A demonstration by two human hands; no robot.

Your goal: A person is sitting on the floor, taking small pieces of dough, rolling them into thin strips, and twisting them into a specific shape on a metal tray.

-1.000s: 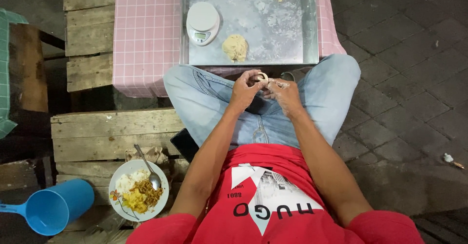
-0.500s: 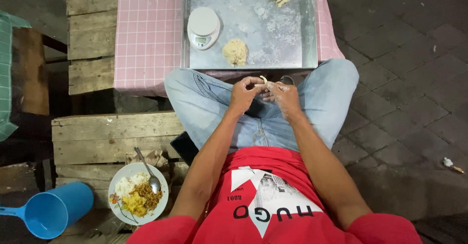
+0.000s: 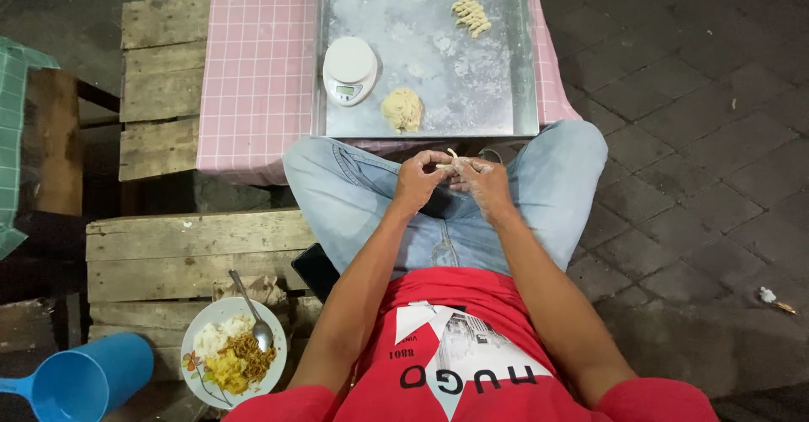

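Observation:
My left hand (image 3: 419, 179) and my right hand (image 3: 482, 184) meet above my lap, both pinching a thin strip of pale dough (image 3: 451, 159) between the fingertips. My fingers are dusted with flour. Just beyond my knees lies a floured metal tray (image 3: 506, 68). On it sit a lump of dough (image 3: 403, 109), a small white kitchen scale (image 3: 350, 70) and a twisted, shaped piece of dough (image 3: 472, 15) near the far side.
The tray rests on a pink checked cloth (image 3: 257, 68) over wooden pallets (image 3: 164, 60). At my left, a plate of rice and noodles with a spoon (image 3: 234, 361) sits on another pallet (image 3: 194, 249), beside a blue plastic scoop (image 3: 80, 384). Stone paving (image 3: 699, 136) lies to the right.
My hands stay together over my lap, still working the dough strip. The view has shifted so the tray appears lower and more fully in frame.

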